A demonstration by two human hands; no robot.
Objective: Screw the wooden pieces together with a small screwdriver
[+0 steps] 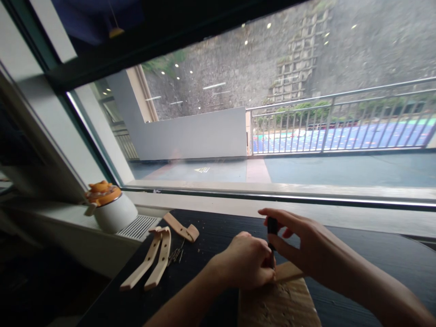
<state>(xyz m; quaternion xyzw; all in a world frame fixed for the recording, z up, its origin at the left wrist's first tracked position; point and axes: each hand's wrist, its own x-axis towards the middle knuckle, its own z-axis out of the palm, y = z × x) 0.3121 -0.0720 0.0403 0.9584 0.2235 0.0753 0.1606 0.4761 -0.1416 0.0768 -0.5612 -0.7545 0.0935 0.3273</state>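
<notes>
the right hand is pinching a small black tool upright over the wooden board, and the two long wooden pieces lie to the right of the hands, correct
Not quite. The right hand does pinch the small black tool upright over the wooden board, but the two long wooden pieces lie to the left of the hands, near the white pot, as the head view shows.

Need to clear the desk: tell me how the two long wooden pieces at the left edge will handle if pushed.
The two long wooden pieces look like rigid, thin flat strips, so probably stiff and light. Lying flat, they should slide rather than roll. They overhang the black desk edge slightly, so a push could tip them off.
</notes>
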